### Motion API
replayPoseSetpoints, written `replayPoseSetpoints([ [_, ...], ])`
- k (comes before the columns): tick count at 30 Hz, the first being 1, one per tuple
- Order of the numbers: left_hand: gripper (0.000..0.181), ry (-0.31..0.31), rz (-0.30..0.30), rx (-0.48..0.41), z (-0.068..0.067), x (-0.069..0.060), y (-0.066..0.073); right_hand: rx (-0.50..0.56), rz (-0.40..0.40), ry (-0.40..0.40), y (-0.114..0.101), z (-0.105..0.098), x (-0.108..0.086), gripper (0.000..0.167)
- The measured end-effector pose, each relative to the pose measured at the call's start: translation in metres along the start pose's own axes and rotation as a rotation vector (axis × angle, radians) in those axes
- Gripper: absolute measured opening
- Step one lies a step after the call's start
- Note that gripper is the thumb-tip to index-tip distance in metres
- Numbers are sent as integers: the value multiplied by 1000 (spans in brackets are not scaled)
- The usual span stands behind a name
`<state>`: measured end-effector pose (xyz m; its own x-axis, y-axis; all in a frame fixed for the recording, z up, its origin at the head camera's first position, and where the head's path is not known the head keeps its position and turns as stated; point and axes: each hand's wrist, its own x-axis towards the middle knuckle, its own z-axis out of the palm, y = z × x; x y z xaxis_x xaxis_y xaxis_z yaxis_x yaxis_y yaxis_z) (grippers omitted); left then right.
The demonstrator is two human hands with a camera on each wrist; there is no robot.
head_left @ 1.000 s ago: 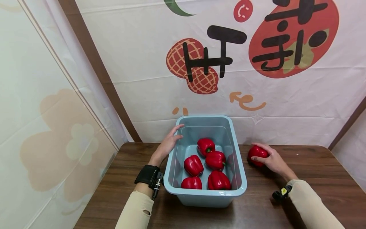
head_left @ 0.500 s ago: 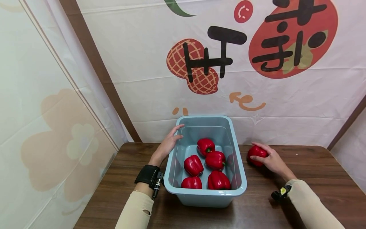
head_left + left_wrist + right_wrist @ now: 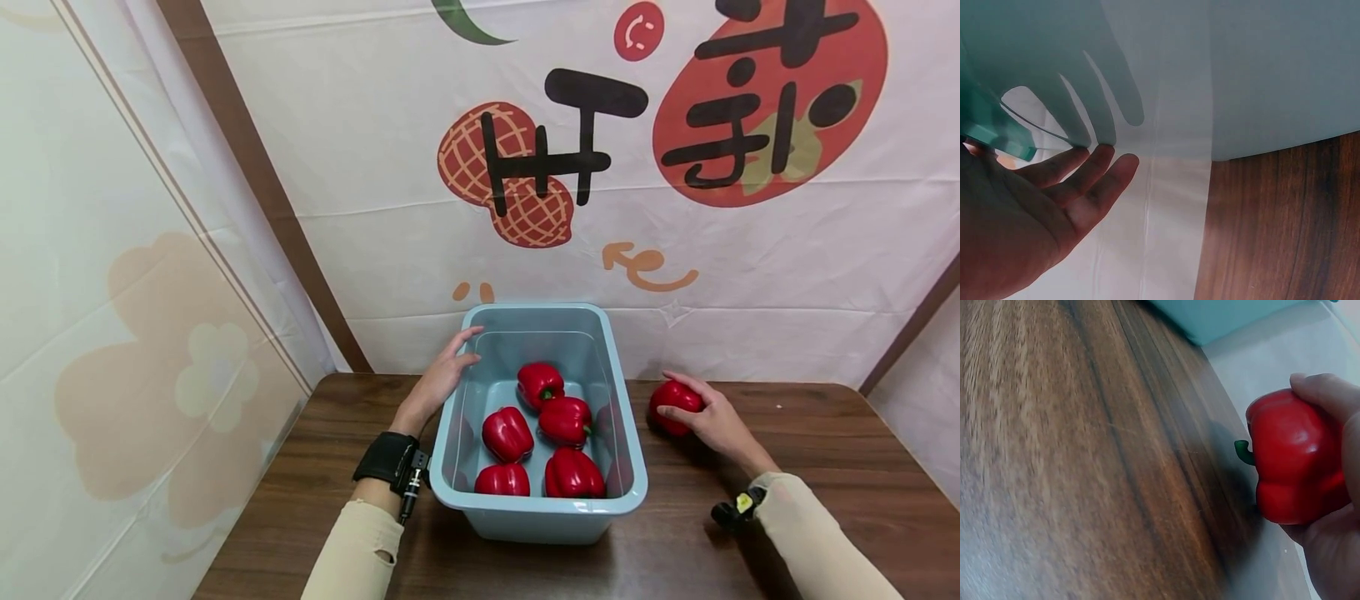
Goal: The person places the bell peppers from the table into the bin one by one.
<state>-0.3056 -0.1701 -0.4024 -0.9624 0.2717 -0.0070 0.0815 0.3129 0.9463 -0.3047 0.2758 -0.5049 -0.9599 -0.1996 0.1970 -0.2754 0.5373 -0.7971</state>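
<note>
My right hand (image 3: 722, 421) grips a red bell pepper (image 3: 678, 404) over the table, to the right of a light blue plastic bin (image 3: 542, 527). The right wrist view shows this bell pepper (image 3: 1294, 456) between thumb and fingers, its short green stem (image 3: 1244, 452) pointing away from the palm. My left hand (image 3: 437, 385) holds the bin's left rim. There the thumb and forefinger reach over the edge, while other fingertips (image 3: 1127, 164) touch the outer wall (image 3: 1172, 81). Several more red bell peppers (image 3: 564, 420) lie on the bin's floor.
The bin stands on a brown wood-grain table (image 3: 817, 433), close to its back edge. Behind hangs a white printed cloth (image 3: 360, 167), and a second cloth (image 3: 150, 333) with a pale flower rises along the left side.
</note>
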Motion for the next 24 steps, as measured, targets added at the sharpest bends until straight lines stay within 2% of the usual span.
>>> replayPoseSetpoints([
  [6, 51, 4, -5, -7, 0, -1, 2, 21, -2, 9, -4, -2, -2, 64],
  [14, 49, 15, -13, -11, 1, -3, 3, 37, 44, 1, -8, -6, -4, 66],
  [24, 49, 4, -3, -14, 1, -3, 2, 80, 55, 0, -21, -10, -6, 67],
])
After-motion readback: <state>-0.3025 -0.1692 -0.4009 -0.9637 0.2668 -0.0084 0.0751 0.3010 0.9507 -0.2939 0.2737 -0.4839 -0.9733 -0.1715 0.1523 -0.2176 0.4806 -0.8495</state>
